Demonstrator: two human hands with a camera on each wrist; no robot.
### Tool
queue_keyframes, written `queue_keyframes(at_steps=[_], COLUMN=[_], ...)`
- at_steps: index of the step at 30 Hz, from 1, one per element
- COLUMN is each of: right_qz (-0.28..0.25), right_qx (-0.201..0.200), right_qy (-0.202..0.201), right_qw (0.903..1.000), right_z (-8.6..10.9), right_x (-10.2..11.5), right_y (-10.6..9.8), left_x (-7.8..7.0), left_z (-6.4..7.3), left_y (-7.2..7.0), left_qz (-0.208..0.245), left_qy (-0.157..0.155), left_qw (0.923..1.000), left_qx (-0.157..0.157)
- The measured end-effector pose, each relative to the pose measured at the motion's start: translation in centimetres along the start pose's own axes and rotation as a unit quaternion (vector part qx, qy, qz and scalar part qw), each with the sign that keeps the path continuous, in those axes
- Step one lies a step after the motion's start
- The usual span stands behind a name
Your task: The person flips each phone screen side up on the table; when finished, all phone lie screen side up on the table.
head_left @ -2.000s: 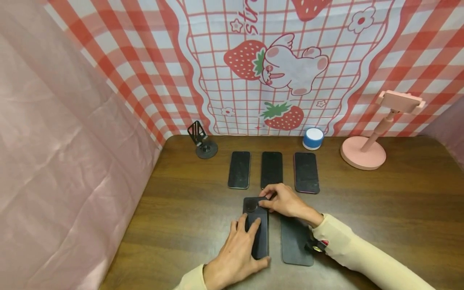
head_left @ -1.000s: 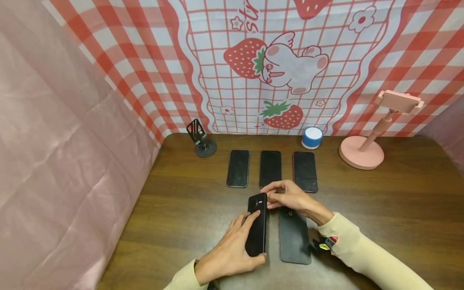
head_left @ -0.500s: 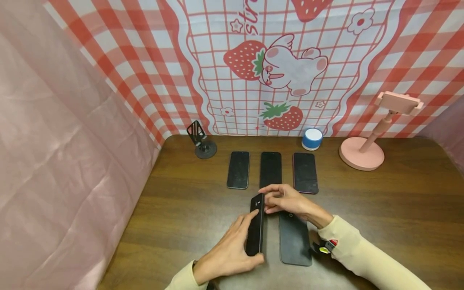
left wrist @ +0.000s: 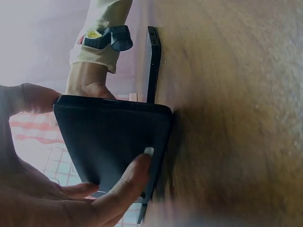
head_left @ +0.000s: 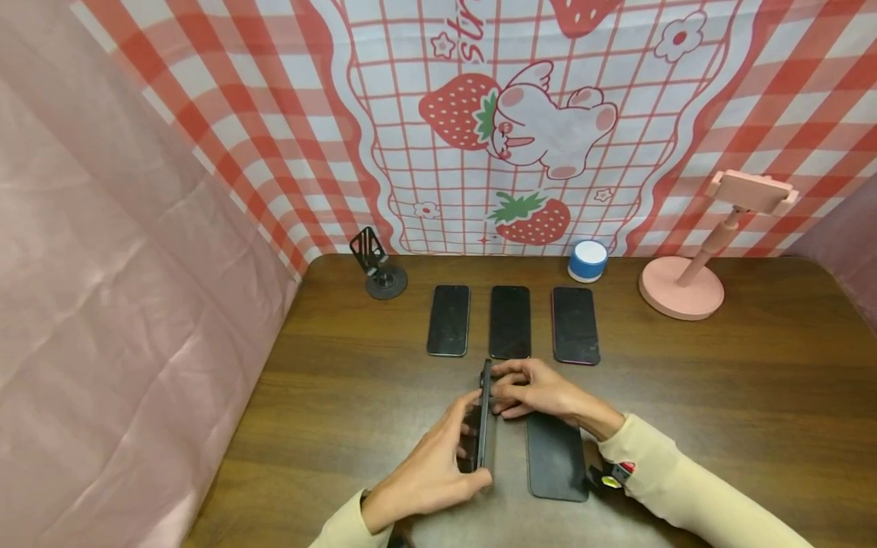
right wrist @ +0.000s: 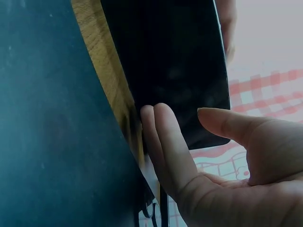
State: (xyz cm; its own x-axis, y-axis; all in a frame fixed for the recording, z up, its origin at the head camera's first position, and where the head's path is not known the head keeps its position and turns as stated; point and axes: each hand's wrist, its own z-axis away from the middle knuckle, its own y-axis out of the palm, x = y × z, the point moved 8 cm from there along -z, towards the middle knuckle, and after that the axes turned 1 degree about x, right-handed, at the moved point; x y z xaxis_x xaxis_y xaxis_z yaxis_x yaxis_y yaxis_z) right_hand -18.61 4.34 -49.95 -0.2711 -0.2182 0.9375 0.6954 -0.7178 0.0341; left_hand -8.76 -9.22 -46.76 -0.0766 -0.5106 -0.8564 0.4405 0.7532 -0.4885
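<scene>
A black smartphone (head_left: 483, 418) stands on its long edge on the table, its thin side facing up in the head view. My left hand (head_left: 428, 464) grips it, thumb at the near end and fingers against the dark back (left wrist: 113, 142). At the far end my right hand (head_left: 541, 390) has its fingertips against the glossy screen (right wrist: 175, 56), thumb extended beside them in the right wrist view. Below the right hand, a second, dark grey phone (head_left: 558, 464) lies flat, its upper end hidden by that hand.
Three dark phones lie in a row behind: left phone (head_left: 448, 320), middle phone (head_left: 510, 322), right phone (head_left: 575, 325). Along the wooden table's (head_left: 329, 396) back stand a black phone stand (head_left: 384, 278), a blue-and-white round container (head_left: 588, 262) and a pink phone stand (head_left: 681, 288).
The smartphone has gone from lying back-up to standing on its long edge, turned by the left hand. The right hand has stayed at its far end, shifting slightly nearer me lately.
</scene>
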Motion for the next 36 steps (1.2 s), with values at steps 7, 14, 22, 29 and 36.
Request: queue_keyframes(at_steps=[7,14,22,29,36], right_qz=[0.025,0.045,0.065,0.085,0.137], right_qx=[-0.018,-0.041,-0.061,-0.077,-0.119], right_qy=[-0.019,-0.029,-0.033,-0.041,-0.03], right_qw=[0.9993,0.9977,0.9955,0.9925,0.983], right_z=[-0.2,-0.3,-0.3,-0.2,-0.1], right_x=[0.1,0.4,0.5,0.7,0.9], right_y=[0.1,0.2,0.3,0.2,-0.3], left_x=[0.4,0.9,1.4,1.8,2.3], left_z=[-0.1,-0.4,-0.6,-0.7,-0.8], left_y=[-0.6,-1.3,-2.1,-2.8,-3.4], left_qz=[0.053,0.096,0.154,0.153,0.146], left_qy=[-0.009,-0.007,-0.002,-0.002,-0.016], left_qw=[0.9984,0.9946,0.9868,0.9872,0.9875], left_qx=[-0.019,-0.038,-0.049,-0.047,-0.056])
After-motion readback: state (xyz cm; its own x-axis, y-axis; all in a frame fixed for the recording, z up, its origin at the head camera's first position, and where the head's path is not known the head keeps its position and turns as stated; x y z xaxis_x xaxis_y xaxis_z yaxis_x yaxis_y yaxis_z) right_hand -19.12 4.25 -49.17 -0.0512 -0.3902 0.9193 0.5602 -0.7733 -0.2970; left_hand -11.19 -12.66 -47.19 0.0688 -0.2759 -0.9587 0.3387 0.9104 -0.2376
